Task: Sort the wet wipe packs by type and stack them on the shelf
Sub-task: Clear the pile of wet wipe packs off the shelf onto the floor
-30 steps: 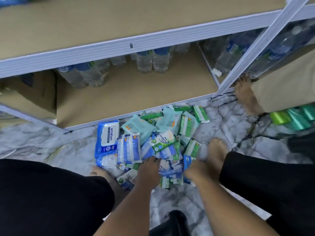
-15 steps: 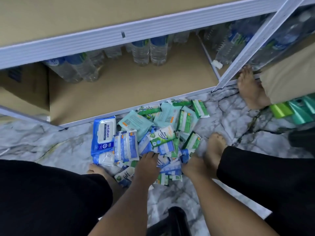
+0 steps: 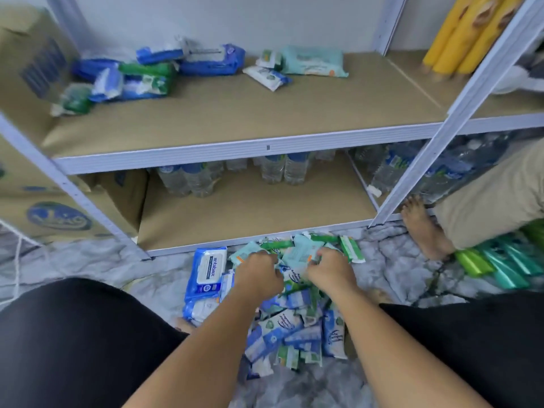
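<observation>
While the left hand (image 3: 259,273) and right hand (image 3: 331,269) each grip mint packs (image 3: 303,250) atop the floor pile (image 3: 294,328), a blue "antabax" pack (image 3: 207,270) lies just left, and beyond them sorted packs (image 3: 206,61) sit at the back of the shelf (image 3: 265,119), well behind its white front edge.

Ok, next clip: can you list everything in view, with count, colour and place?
shelf: one, white frame, brown boards
floor packs: many, blue, green, teal, white, heaped before the bottom board
large blue pack: one, white label, heap's left edge
shelf packs: roughly ten, blue and green left, teal and white right, middle board
water bottles: several, clear, back of bottom board
cardboard boxes: at least two, brown, blue print, left
yellow rolls: about three, upper right
tubes: several, green and teal, floor at right
another person's foot: one, bare, by the right post
left hand: one, fingers curled, in the heap
right hand: one, fingers curled, in the heap
legs: two, black-clad, flanking the heap
</observation>
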Tool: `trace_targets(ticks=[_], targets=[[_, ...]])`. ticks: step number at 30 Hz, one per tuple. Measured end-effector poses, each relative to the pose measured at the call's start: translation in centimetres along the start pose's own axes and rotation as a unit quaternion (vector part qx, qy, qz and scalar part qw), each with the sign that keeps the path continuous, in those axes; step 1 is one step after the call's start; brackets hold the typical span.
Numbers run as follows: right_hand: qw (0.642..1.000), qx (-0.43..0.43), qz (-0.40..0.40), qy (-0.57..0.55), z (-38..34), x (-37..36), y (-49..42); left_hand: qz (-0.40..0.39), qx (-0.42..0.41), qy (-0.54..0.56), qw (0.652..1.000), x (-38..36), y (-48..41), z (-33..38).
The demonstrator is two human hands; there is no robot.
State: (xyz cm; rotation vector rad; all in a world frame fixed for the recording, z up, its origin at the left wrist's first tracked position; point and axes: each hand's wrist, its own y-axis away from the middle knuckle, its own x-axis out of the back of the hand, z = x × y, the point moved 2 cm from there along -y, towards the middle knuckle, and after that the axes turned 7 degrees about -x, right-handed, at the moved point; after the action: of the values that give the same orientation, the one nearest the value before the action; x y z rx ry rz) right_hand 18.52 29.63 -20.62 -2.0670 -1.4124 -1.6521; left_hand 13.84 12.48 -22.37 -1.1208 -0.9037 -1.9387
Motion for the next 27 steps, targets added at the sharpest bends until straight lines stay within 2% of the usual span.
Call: trace_targets(ticks=[4,8,14,18,23,27], targets=[[0.993,0.094,0.064,-0.013,-5.8,4.2,0.4,0.052,-0.033,-0.039,0.997,7.4,-0.6,-0.6],[0.977,0.167,0.126,-0.044,-11.2,8.6,0.6,0.14,-0.063,-0.064,0.986,15.1,-1.1,-1.8],[0.95,0.251,0.184,-0.037,-17.9,14.4,-1.1,0.269,-0.094,-0.028,0.958,23.0,-3.5,-3.4],[0.943,0.268,0.189,-0.057,-21.0,16.2,-4.7,0.307,-0.092,-0.008,0.947,25.3,-6.9,-4.8],[0.949,0.251,0.18,-0.061,-24.5,16.2,-11.0,0.351,-0.073,-0.037,0.933,27.3,-11.8,-7.5],[0.946,0.263,0.19,0.008,-28.1,16.0,-15.5,0.371,-0.016,-0.036,0.928,28.7,-14.5,-10.5]])
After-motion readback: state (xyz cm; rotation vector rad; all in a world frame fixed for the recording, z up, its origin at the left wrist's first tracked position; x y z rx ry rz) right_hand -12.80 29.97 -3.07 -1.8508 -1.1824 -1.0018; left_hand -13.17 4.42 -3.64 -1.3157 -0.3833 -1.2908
